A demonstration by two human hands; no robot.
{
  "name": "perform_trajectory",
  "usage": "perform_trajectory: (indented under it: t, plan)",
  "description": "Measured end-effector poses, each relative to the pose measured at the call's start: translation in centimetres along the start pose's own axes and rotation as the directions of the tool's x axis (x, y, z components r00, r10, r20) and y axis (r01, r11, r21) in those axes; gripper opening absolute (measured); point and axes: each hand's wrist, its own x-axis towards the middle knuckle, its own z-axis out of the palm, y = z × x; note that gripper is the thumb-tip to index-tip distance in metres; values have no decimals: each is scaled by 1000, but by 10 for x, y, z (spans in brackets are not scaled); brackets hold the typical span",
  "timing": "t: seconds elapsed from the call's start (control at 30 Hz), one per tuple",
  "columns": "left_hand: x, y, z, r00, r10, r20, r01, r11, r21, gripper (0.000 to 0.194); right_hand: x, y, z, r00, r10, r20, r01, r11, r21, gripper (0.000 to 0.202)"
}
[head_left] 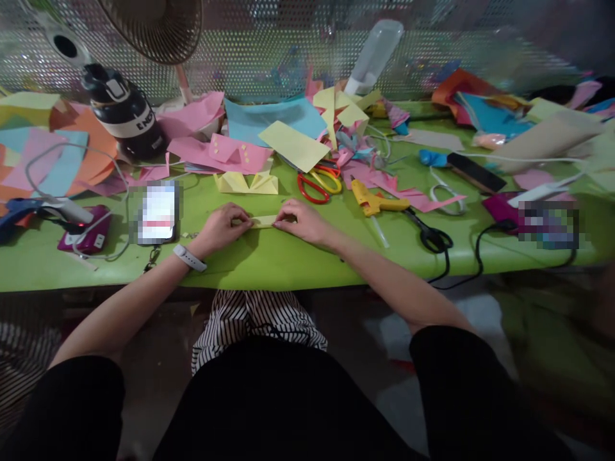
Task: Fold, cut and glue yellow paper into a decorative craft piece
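A narrow strip of pale yellow paper point(263, 221) stretches between my two hands, just above or on the green tabletop point(269, 262). My left hand point(225, 225) pinches its left end between thumb and fingers. The right end is pinched by my right hand point(298, 221). Right behind them lies a folded yellow paper piece point(246, 183) with a notched top edge. Farther back are a pink paper piece point(225, 153) with small yellow dots and a flat pale yellow sheet point(295, 146). Scissors with red and yellow handles point(319, 184) rest partly under paper scraps.
To the right lie a yellow glue gun point(377, 198), black-handled scissors point(432, 238) and a cable. A phone point(157, 212) and a purple power block point(86, 230) sit left. Behind stand a black bottle point(127, 115) and a fan point(156, 25), among piles of coloured paper.
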Motion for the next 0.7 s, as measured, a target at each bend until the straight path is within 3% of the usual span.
perform_trajectory:
  t: [0.2, 0.5, 0.7]
  plan:
    - [-3, 3, -1, 1000, -25, -2, 25, 999, 32, 15, -5, 0, 0, 997, 75, -37, -73, 996, 41, 10]
    - [-10, 7, 1, 1000, -25, -9, 26, 982, 187, 17, -12, -1, -5, 996, 66, -65, -70, 996, -54, 11]
    - [-10, 8, 3, 1000, -26, 4, 25, 983, 184, 22, -10, -2, 3, 989, 86, -118, -95, 993, -70, 14]
